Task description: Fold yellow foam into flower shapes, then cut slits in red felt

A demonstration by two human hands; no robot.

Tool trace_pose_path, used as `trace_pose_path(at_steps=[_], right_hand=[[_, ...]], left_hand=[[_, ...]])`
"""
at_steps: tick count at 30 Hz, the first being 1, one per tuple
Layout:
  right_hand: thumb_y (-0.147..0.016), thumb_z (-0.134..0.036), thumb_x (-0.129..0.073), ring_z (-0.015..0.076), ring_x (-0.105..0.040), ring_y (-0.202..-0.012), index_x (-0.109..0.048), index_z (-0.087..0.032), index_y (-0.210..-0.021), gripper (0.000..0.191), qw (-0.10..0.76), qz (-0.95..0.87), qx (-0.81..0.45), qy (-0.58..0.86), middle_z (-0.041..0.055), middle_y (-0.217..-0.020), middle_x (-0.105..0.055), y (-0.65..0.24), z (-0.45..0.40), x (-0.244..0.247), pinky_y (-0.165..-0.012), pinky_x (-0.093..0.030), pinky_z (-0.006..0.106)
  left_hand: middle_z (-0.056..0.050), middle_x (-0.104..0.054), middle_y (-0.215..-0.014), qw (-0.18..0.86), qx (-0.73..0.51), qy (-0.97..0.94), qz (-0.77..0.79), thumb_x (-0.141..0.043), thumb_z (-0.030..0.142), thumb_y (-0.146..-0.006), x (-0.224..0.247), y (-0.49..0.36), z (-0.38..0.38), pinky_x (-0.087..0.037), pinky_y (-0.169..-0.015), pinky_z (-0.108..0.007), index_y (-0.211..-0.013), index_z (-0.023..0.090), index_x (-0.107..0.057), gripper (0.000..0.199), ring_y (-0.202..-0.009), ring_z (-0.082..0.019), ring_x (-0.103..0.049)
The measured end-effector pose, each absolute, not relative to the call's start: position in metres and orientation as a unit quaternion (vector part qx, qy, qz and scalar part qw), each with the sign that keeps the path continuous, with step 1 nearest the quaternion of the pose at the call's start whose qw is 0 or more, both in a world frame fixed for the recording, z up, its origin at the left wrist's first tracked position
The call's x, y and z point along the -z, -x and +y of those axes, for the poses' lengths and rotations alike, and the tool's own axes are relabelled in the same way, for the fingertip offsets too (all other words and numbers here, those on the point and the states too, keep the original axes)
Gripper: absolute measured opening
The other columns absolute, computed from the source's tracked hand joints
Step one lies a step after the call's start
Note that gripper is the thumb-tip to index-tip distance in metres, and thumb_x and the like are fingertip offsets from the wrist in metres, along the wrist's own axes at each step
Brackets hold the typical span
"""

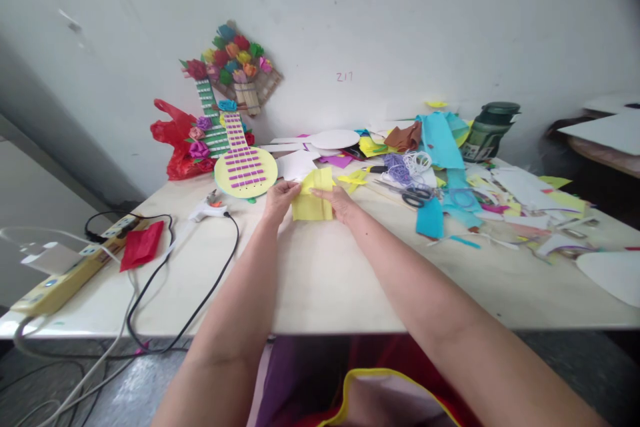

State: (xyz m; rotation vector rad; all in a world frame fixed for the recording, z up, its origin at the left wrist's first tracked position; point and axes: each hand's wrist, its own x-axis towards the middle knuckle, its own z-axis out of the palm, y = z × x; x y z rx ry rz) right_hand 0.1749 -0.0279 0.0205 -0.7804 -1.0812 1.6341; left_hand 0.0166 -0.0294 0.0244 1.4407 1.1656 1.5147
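A piece of yellow crepe paper [313, 203] is stretched between my two hands just above the middle of the table. Its left edge is pinched in my left hand [281, 201]. On the right side, my right hand [340, 203] grips the same paper, with the thumb lying across its front. Some fingers of both hands are hidden behind the paper. Behind my left hand stands a round yellow guitar-shaped craft [245, 172] with purple strips, and a white paper piece [296, 165] lies beyond the yellow paper.
A glue gun [207, 209], its black cord and a power strip [75, 278] are at the left, near a red packet [142, 245]. To the right lie scissors [416, 197], yarn [399, 170], blue paper [430, 219] and scraps. A dark green bottle [490, 132] stands behind them.
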Motion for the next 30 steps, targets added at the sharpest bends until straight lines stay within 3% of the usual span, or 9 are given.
trace_pose_path(at_steps=[10, 17, 23, 30], right_hand=[[-0.047, -0.021, -0.079, 0.0215, -0.066, -0.075, -0.064, -0.015, -0.079, 0.036, 0.554, -0.412, -0.607, 0.394, 0.0056, -0.079, -0.069, -0.171, -0.021, -0.014, -0.070, -0.053, 0.034], [-0.047, -0.022, -0.079, 0.0208, -0.066, -0.070, -0.065, -0.015, -0.081, 0.037, 0.497, -0.453, -0.645, 0.362, 0.0048, -0.076, -0.070, -0.179, -0.023, -0.013, -0.067, -0.055, 0.033], [-0.046, -0.018, -0.080, 0.0213, -0.065, -0.067, -0.065, -0.015, -0.078, 0.036, 0.421, -0.500, -0.661, 0.368, 0.0056, -0.073, -0.070, -0.179, -0.028, -0.013, -0.064, -0.054, 0.034], [-0.047, -0.016, -0.079, 0.0205, -0.065, -0.069, -0.065, -0.014, -0.080, 0.036, 0.429, -0.499, -0.658, 0.366, 0.0048, -0.070, -0.069, -0.175, -0.028, -0.012, -0.067, -0.054, 0.033]], left_hand=[[0.000, -0.057, -0.061, 0.397, -0.609, -0.546, 0.415, -0.072, 0.039, -0.059, -0.021, -0.027, -0.030, -0.037, -0.055, -0.022, -0.064, 0.014, -0.062, 0.027, -0.056, -0.009, -0.048], [0.004, -0.047, -0.051, 0.460, -0.563, -0.527, 0.440, -0.070, 0.045, -0.059, -0.026, -0.026, -0.039, -0.031, -0.046, -0.021, -0.061, 0.015, -0.057, 0.033, -0.046, -0.007, -0.040], [0.004, -0.041, -0.047, 0.385, -0.533, -0.563, 0.500, -0.064, 0.049, -0.063, -0.028, -0.028, -0.042, -0.023, -0.043, -0.021, -0.056, 0.015, -0.051, 0.037, -0.044, -0.006, -0.033], [0.003, -0.041, -0.050, 0.233, -0.534, -0.610, 0.537, -0.059, 0.040, -0.068, -0.024, -0.027, -0.033, -0.025, -0.047, -0.022, -0.051, 0.016, -0.048, 0.031, -0.050, -0.008, -0.034]])
